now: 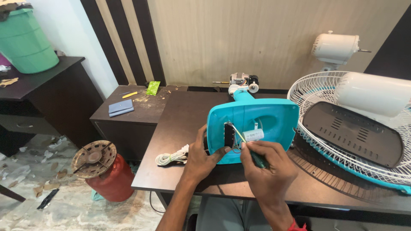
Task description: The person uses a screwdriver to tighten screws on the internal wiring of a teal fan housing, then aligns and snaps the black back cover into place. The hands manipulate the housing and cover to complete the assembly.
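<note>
Clamped in the right hand (267, 169), a green screwdriver (250, 150) is angled up-left into the turquoise fan base (274, 117), which is gripped at its left edge by the left hand (201, 156).

Single head-worn view, looking down and forward over the dark surface (180, 128) toward the panelled wall (257, 38). Close in: both forearms enter from the bottom edge (floor (51, 201) visible at left). No second view.

Both forearms reach forward side by side. The left hand (200, 159) curls with its thumb pressed forward, while the right hand (265, 167) is closed in a pinching fist, knuckles up.
</note>
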